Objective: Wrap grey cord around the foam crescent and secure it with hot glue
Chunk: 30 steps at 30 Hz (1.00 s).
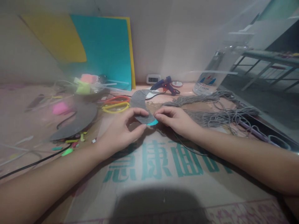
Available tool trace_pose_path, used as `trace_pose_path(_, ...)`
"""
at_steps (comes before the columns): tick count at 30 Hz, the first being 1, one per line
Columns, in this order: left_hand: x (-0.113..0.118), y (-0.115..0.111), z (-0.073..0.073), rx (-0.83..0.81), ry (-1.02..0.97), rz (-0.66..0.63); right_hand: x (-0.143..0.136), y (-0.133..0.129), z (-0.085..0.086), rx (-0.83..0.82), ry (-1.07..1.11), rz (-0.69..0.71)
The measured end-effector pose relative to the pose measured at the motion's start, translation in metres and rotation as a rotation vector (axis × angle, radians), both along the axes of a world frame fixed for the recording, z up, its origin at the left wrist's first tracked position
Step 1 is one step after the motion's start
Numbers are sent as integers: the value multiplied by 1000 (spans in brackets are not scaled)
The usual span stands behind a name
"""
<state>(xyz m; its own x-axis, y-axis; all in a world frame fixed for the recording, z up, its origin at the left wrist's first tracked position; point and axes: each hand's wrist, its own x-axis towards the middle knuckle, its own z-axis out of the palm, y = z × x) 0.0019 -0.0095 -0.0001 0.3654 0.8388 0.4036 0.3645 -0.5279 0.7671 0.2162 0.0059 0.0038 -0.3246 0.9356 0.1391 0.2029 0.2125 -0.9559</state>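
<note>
A grey crescent-shaped piece [139, 101], covered in what looks like cord, is held above the cardboard. Its lower tip shows a bare turquoise part [153, 123]. My left hand [130, 126] pinches the lower part of the crescent between thumb and fingers. On the tip's right side, my right hand [171, 118] has thumb and forefinger pressed together; whether cord lies between them is too small to tell. Grey cord [210, 116] lies in loose bundles to the right of my right hand.
A glue gun [167, 85] with a red light, a small digital device [153, 78] and a clear bottle [205, 81] stand at the back. Yellow-handled scissors [116, 107], a second grey crescent [80, 119] and coloured scraps lie left. Turquoise card [107, 49] leans on the wall.
</note>
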Motion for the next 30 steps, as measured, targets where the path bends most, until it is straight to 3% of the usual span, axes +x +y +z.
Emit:
trace_pose_path(3,0,0,-1,-19,8,-6,0,1,1,73,-26,-24)
trace_pose_path(8,0,0,1,-38,38,17,0,0,1,27,-22,-37)
trace_pose_path(13,2,2,2,-76,25,90,1,-1,4,220,71,-204)
trace_pose_path(20,0,2,2,-10,-1,112,-3,-9,7,-51,-59,12)
trace_pose_path(30,-2,-1,-1,115,102,33,-3,-4,1,-235,140,76)
